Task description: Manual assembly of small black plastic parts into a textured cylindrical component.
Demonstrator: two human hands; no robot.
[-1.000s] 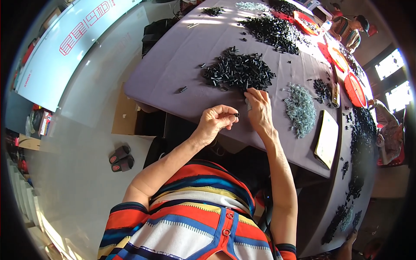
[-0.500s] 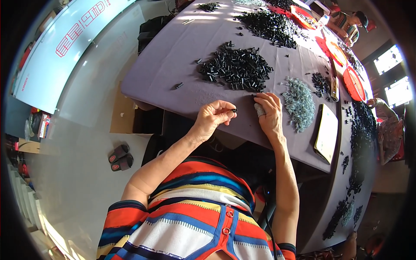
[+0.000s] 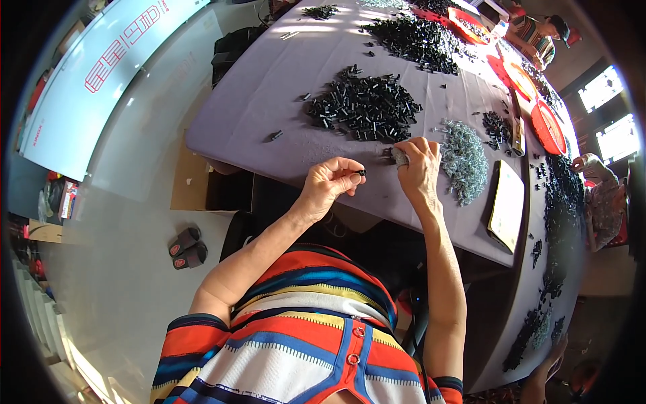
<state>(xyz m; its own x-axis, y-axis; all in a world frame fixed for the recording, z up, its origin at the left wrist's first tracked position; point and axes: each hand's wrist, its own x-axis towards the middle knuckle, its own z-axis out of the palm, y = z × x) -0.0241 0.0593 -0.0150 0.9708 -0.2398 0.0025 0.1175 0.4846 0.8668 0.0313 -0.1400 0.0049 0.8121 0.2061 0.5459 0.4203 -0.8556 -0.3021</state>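
Note:
Between the thumb and fingers of my left hand point(image 3: 331, 185) is a small black plastic tube point(image 3: 362, 173), held just above the table's near edge. My right hand point(image 3: 418, 172) is over the cloth to its right, fingers curled downward and one finger wrapped in a pale covering point(image 3: 400, 157). Dark bits show beside that finger; whether they are gripped is hidden. Beyond both hands lies a heap of black tubes point(image 3: 367, 104). A pile of small clear pieces point(image 3: 465, 161) sits just right of my right hand.
A grey cloth covers the table point(image 3: 242, 121). To the right lie a flat pale case point(image 3: 506, 205) and a red basket point(image 3: 548, 128). More black pieces point(image 3: 420, 40) spread farther back. Other people point(image 3: 538, 40) sit along the far and right sides. An open cardboard box point(image 3: 192, 175) stands below left.
My right hand has drawn slightly up and back, its fingers more bent, and dark bits now show beside the wrapped finger. My left hand keeps its place with the tube.

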